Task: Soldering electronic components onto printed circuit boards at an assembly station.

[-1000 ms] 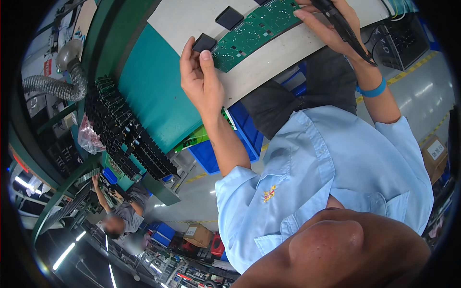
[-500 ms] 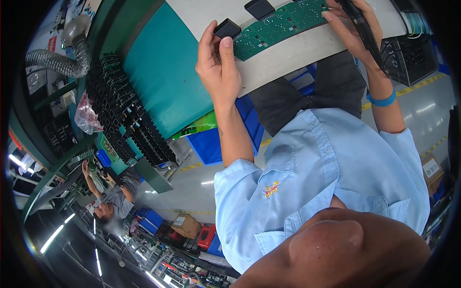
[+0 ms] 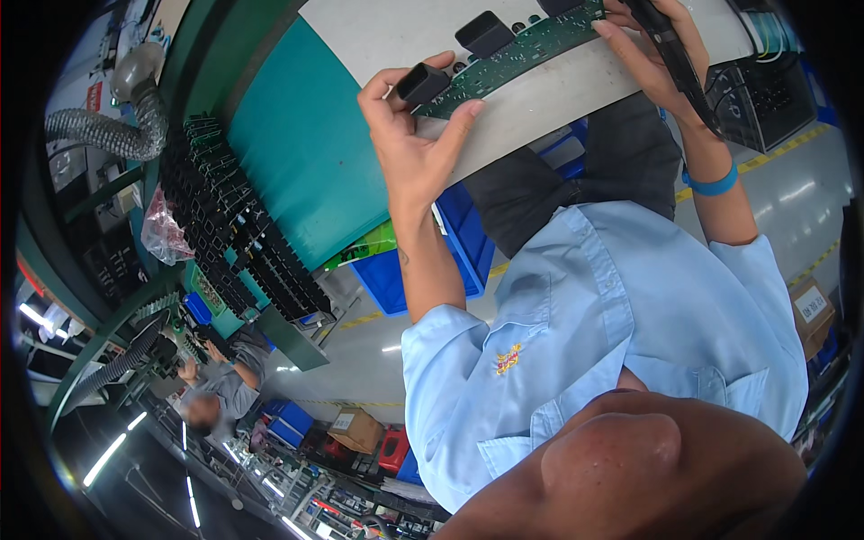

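Observation:
A long green circuit board (image 3: 522,61) is tilted above the pale work surface, with black box-shaped housings along its far edge. My left hand (image 3: 416,135) grips its left end: the fingers curl round the end black housing (image 3: 423,84) and the thumb lies against the near edge. At the right end, the thumb and fingertips of my right hand (image 3: 661,67) touch the board. A long black tool (image 3: 670,45) is also in that hand, slanting down past the palm toward the wrist. The fingers behind the tool are partly hidden.
A teal mat (image 3: 301,135) covers the left of the bench. Beyond it stand racks of dark boards (image 3: 238,216) and a flexible duct (image 3: 103,117). A blue bin (image 3: 468,243) sits below the bench edge. Another person (image 3: 225,382) works at lower left.
The board has tilted, so its green face looks narrower and its housings show more. My left thumb has swung outward to the right, and the fingers have shifted round the end housing.

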A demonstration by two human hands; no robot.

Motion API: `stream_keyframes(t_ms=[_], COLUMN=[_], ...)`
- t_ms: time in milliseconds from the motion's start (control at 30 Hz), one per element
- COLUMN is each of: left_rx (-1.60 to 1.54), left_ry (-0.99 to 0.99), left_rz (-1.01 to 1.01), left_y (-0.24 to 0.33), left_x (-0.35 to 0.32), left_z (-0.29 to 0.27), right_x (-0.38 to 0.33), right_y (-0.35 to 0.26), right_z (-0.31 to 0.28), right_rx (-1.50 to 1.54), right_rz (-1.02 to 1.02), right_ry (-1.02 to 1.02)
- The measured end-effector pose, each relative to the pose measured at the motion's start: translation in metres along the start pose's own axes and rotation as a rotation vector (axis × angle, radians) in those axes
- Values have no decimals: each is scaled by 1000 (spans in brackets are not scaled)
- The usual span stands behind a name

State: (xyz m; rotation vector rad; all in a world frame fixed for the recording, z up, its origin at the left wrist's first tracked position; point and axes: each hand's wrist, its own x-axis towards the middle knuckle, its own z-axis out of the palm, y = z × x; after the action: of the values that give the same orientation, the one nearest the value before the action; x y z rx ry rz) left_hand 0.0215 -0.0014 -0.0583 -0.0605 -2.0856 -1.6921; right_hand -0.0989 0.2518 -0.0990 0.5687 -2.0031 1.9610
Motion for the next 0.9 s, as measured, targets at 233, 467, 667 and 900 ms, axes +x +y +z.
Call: stream_keyframes(t_ms=[233, 467, 667, 900], left_rx=[117, 275, 91, 125], left_ry=[-107, -133, -182, -169], left_rz=[-214, -375, -474, -472], left_y=[12, 21, 20, 14], left_x=[13, 28, 32, 34], left_z=[0, -3, -11, -12], right_x=[5, 17, -24, -37], right_y=[13, 10, -50, -63], right_z=[-17, -23, -23, -16], right_rx=[-250, -623, -2, -23], right_rz=[-90, -562, -78, -268], right_ry=[-206, -170, -285, -494])
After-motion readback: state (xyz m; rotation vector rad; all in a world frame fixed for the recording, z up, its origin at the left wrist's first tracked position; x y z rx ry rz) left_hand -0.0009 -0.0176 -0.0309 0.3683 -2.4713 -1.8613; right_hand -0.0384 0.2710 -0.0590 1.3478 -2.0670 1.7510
